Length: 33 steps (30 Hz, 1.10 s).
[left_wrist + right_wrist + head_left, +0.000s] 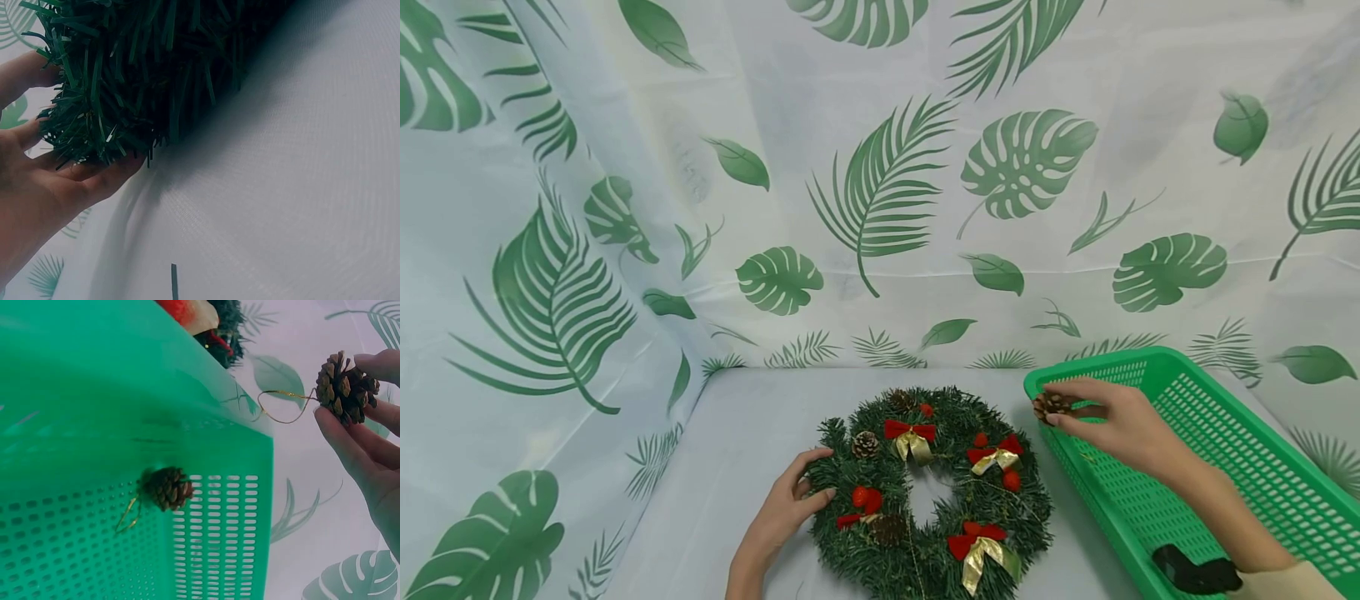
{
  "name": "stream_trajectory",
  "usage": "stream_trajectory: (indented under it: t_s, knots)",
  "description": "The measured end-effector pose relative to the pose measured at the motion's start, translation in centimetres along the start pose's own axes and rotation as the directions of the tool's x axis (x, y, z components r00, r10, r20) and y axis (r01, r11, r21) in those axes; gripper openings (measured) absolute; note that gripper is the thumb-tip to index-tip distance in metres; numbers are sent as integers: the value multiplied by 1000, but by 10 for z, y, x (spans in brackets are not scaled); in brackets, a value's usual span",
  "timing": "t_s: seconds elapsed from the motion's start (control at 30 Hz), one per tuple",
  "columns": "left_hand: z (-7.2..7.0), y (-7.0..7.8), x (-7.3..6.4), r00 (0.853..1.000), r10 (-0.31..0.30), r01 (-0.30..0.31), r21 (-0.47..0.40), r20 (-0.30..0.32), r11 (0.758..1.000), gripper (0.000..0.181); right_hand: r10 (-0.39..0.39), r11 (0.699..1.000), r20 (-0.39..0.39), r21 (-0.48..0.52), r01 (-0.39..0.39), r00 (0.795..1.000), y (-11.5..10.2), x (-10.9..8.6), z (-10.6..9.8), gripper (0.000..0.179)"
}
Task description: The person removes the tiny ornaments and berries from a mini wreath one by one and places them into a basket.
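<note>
A green wreath [850, 554] lies on the white table, dressed with red-and-gold bows [912, 440], red berries and several pine cones. My left hand [786, 500] grips its left edge; in the left wrist view the fingers [103, 181] curl round the green bristles. Over the near-left rim of the basket, my right hand [1120, 425] pinches a brown pine cone [1051, 407] between thumb and fingers. A thin gold loop [284, 394] hangs out from that pine cone in the right wrist view. Another pine cone [170, 489] with a gold loop lies inside the basket.
The green perforated basket [1180, 362] stands right of the wreath, its long side angled toward the near right. A black object [1197, 571] shows by my right sleeve. White cloth [880, 200] with green leaf prints walls the back and left of the table.
</note>
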<state>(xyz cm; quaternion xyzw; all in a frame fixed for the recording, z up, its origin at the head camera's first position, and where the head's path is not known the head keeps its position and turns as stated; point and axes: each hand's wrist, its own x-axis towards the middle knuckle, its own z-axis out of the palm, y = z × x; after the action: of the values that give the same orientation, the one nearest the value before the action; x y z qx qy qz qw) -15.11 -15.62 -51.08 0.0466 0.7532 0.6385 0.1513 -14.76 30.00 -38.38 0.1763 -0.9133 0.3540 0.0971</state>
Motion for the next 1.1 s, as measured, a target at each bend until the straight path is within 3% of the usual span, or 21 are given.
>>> stream_trajectory:
  t_s: [1.1]
  knots:
    - [1,0,0,1000,4,-4,-1,-3,1000,59,154,985,15,-81,-152,988,22,-14,-19,44]
